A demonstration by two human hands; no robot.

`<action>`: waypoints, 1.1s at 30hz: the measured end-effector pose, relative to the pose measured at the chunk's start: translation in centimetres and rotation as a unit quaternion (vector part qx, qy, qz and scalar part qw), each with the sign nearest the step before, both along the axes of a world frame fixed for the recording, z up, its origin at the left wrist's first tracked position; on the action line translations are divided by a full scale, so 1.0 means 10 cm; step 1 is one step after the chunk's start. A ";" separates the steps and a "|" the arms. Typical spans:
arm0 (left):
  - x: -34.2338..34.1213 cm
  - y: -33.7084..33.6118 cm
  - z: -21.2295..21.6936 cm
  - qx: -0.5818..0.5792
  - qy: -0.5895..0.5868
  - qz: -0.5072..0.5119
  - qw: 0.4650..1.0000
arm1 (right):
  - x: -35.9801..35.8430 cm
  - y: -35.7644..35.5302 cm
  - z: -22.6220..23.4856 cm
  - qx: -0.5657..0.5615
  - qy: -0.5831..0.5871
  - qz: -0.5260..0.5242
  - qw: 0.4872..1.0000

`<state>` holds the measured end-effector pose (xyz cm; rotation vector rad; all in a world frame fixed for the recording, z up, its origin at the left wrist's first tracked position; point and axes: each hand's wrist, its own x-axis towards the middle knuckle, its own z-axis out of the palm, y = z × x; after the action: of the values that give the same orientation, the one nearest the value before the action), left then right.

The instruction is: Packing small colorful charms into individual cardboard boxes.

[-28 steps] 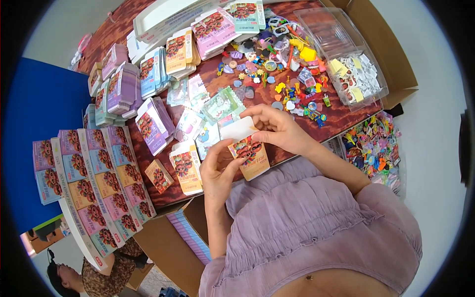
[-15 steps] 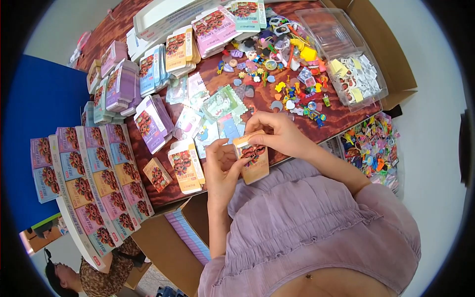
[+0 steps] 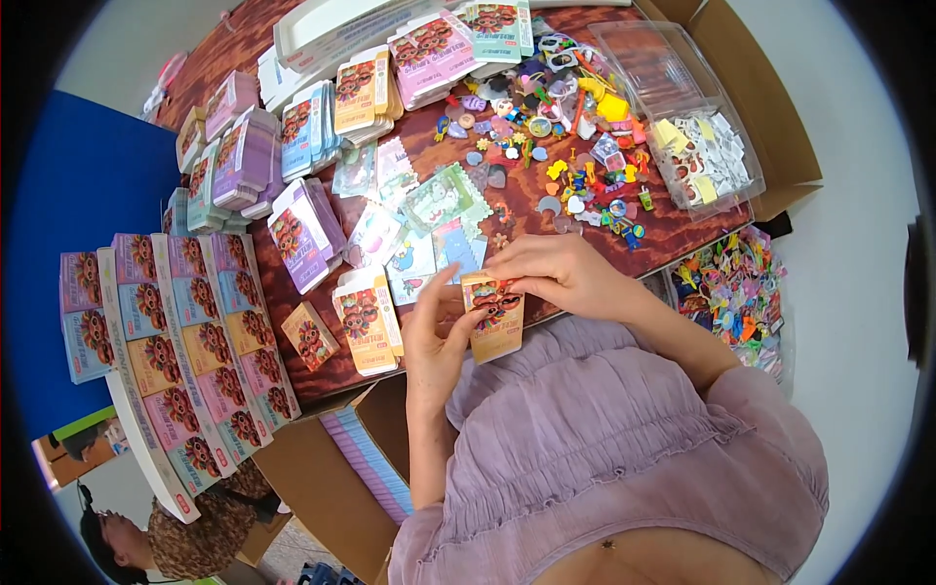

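Observation:
A small orange-yellow cardboard box (image 3: 498, 327) is held upright between my two hands at the table's near edge. My left hand (image 3: 437, 331) grips its left side, thumb across the printed front. Over the top end lies my right hand (image 3: 558, 273), fingers bent onto the upper edge and flap. Left of my left hand lies a stack of flattened orange cartons (image 3: 368, 327). Beside that, a closed little orange box (image 3: 310, 336) rests on the table. Just beyond my hands are clear printed sachets (image 3: 436, 210) and pale blue ones.
Stacks of purple (image 3: 305, 239), blue, orange and pink cartons stand to the left and back. Display trays of filled boxes (image 3: 200, 351) are at the left. Small colourful trinkets (image 3: 585, 180) lie spread toward the right. A clear plastic tub (image 3: 726, 200) holds paper slips; a person (image 3: 185, 536) is at lower left.
My right hand has come down over the top of the box, its fingers now flatter across the flap. The left hand keeps its hold; the view has shifted slightly.

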<state>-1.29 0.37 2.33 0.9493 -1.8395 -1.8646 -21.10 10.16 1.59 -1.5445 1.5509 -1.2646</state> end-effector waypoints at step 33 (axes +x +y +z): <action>0.08 -0.07 -0.12 -0.294 -0.198 0.110 0.929 | -0.57 -1.02 0.02 0.078 -0.050 0.014 0.996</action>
<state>-0.51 -0.33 1.11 1.2855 -2.2148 -0.9321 -26.75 0.00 1.79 -1.3791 1.5224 -1.1573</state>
